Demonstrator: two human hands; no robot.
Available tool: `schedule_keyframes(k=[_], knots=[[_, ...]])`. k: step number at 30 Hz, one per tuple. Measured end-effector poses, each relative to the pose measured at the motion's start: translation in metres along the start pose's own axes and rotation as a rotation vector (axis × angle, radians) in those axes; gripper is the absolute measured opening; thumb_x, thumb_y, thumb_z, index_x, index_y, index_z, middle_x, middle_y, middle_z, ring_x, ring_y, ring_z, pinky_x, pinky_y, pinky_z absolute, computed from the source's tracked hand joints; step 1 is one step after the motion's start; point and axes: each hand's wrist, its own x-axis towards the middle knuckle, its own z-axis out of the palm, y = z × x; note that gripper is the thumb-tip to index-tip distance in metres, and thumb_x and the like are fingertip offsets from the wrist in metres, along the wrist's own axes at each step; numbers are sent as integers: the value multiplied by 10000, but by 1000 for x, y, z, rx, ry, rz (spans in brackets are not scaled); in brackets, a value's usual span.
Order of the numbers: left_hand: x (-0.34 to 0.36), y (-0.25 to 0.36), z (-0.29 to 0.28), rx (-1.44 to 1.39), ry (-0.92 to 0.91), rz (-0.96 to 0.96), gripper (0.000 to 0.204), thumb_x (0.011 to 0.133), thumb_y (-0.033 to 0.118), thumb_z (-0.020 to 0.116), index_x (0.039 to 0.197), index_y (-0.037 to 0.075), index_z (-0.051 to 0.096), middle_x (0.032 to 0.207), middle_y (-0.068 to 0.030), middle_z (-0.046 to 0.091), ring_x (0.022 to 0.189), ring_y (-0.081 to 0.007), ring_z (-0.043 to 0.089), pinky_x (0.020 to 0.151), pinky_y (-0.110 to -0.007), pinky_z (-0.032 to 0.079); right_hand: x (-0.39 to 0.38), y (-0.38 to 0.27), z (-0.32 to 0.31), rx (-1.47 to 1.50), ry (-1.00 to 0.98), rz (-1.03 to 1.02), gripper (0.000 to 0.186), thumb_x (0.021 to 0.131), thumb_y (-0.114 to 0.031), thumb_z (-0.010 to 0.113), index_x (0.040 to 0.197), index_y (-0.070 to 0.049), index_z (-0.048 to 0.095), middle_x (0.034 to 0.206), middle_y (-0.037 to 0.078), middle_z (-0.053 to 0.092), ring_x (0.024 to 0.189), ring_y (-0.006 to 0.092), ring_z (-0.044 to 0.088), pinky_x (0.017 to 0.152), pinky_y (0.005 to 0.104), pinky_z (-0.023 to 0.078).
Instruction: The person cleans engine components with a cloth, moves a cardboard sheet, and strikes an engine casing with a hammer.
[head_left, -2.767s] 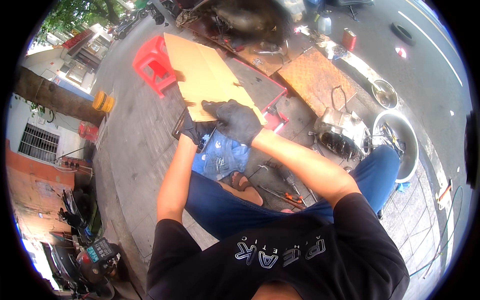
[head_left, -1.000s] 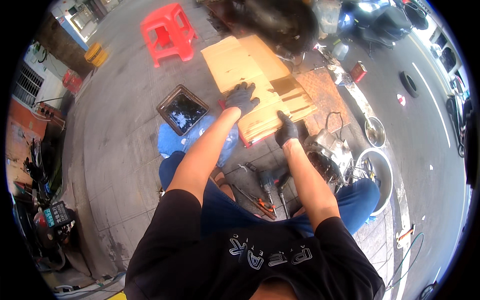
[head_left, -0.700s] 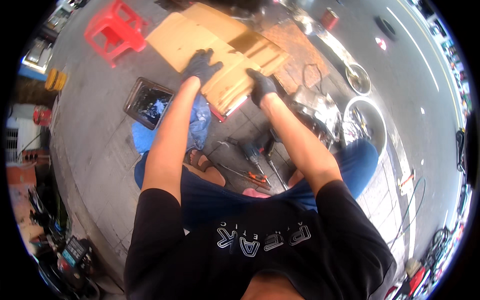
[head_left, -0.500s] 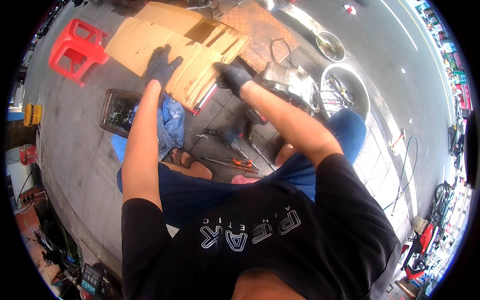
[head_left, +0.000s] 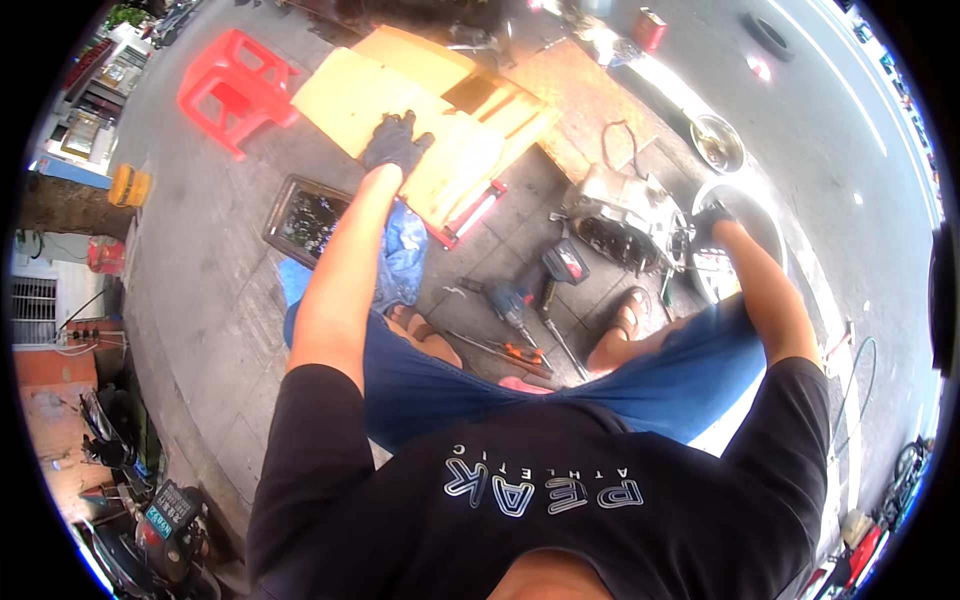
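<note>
L hand [head_left: 397, 145], black-gloved, btwn 11 & 12 o'clock from view ctr: palm down, fingers spread on the layered flat tan cardboard [head_left: 465, 145], which lies in that same direction & partly covers a red-edged flat item [head_left: 488, 208] at 12. R hand [head_left: 712, 217], also black-gloved, btwn 2 & 3, at the L side of a round silver metal basin [head_left: 762, 215] w/ loose parts in it; fingers blurred, can't tell if spread or pinching anything.

Silver metal engine casing [head_left: 625, 220] at 2, just beside basin. Rusty flat metal plate [head_left: 580, 95] at 1. Red plastic stool [head_left: 232, 85] btwn 10 & 11. Dark rectangular tray [head_left: 277, 208] w/ shiny contents at 10, next to crumpled blue cloth [head_left: 405, 250]. Blue-gray power drill [head_left: 508, 300] on pavement nr ctr; orange-handled pliers [head_left: 525, 353] btwn 4 & 5.
</note>
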Motion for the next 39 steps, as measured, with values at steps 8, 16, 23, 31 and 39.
schedule_keyframes(k=[8,16,23,31,39], knots=[[-11,-3,-8,-90,-37,-14,685,832,493,519,1393,122,390,1415,-206,378,1330,-315,353,1066,-401,338,13,-12,29,-132,87,-21,454,624,-373,764,948,-66,681,953,148,688,901,292,670,781,373,530],[12,-21,-3,45,-66,180,715,851,521,498,1398,78,373,1401,-223,395,1328,-346,343,1083,-430,304,60,-9,87,48,518,-110,292,743,-355,628,904,-123,703,886,108,687,838,268,670,729,389,536],[14,-24,-10,18,-185,173,713,834,493,542,1404,97,379,1382,-224,398,1273,-342,412,1043,-390,359,29,-38,28,191,173,41,294,688,-257,708,834,-3,690,807,181,686,775,302,692,629,408,543],[2,-22,7,-8,30,198,608,876,474,510,1376,138,428,1378,-198,413,1266,-337,408,1039,-409,357,16,-41,18,206,130,28,304,696,-255,687,849,8,678,827,199,679,785,317,685,653,408,538],[-5,4,8,-99,184,65,495,880,420,494,1303,164,522,1322,-140,469,1242,-307,426,1017,-431,375,47,-29,58,149,165,124,317,733,-257,629,862,33,645,785,208,663,734,323,679,624,433,533]])
